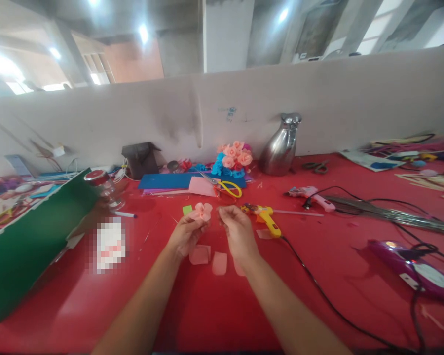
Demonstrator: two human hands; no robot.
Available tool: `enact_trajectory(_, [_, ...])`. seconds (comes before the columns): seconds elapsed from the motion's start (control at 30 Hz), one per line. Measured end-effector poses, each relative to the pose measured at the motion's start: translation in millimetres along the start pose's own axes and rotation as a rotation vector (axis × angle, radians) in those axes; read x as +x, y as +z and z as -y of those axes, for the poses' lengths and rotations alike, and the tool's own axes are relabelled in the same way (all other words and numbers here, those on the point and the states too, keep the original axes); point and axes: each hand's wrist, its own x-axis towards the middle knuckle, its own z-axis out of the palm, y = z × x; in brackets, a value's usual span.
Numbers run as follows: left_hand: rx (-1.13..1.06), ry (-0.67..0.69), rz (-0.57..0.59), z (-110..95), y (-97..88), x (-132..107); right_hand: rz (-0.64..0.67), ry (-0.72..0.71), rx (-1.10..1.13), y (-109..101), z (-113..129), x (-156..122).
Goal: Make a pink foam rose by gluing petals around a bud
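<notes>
Pinched in the fingers of my left hand [187,232] is a peach paper flower [202,212] with its petals spread upward. My right hand [239,229] is beside it, thumb and fingertips pressed together; whatever they may hold is too small to make out. Cut peach paper petals lie below on the red table, one petal [200,255] near my left wrist and another petal [219,263] between my forearms. A yellow glue gun [269,220] lies just right of my right hand, its glue stick sticking out behind. Yellow-handled scissors [227,188] rest on peach paper beyond my hands.
Finished peach and blue flowers [235,160] stand at the back beside a steel jug [281,145]. A pink glue gun [313,197] and a purple power strip [410,268] with cables lie on the right. A green board [33,246] and a glass jar [105,190] are left.
</notes>
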Motion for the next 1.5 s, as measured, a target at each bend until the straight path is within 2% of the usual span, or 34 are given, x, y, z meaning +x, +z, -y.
enact_trajectory(0.27, [-0.056,0.030,-0.075,2.1,1.3,2.3,-0.038,-0.103,-0.058,-1.1,3.5,-3.1])
enact_trajectory(0.37, [-0.037,0.037,-0.081,3.0,0.0,3.8,-0.073,-0.167,-0.040,-4.6,18.4,-1.1])
enact_trajectory(0.5, [-0.015,0.037,-0.093,2.5,-1.8,4.8,-0.173,-0.335,-0.069,-20.1,47.8,10.4])
enact_trajectory(0.63, [-0.008,-0.013,-0.172,0.0,-1.8,3.5,-0.182,-0.361,-0.194,-40.4,60.7,11.1])
enact_trajectory(0.73, [-0.004,0.009,-0.186,-2.6,-1.1,2.6,-0.089,-0.358,-0.433,-50.7,53.1,-6.7])
enact_trajectory(0.83, [0.017,0.033,-0.151,-3.4,-1.9,3.0,0.105,-0.269,-0.668,-55.3,39.0,-30.8])
enact_trajectory(0.93, [0.062,0.025,-0.123,-2.0,-4.4,3.9,0.216,-0.196,-0.837,-56.3,25.9,-47.2])
enact_trajectory(1.13, [0.107,0.023,-0.116,-2.5,-5.7,3.8,0.521,-0.366,-1.212,-52.4,11.9,-52.5])
enact_trajectory(1.33, [0.088,0.009,-0.149,-6.4,-1.7,1.9,0.600,-0.295,-1.331,-47.9,1.9,-55.9])
enact_trajectory(1.5, [0.076,-0.030,-0.129,-7.1,1.2,-0.4,0.676,-0.304,-1.452,-43.5,-2.9,-57.5])
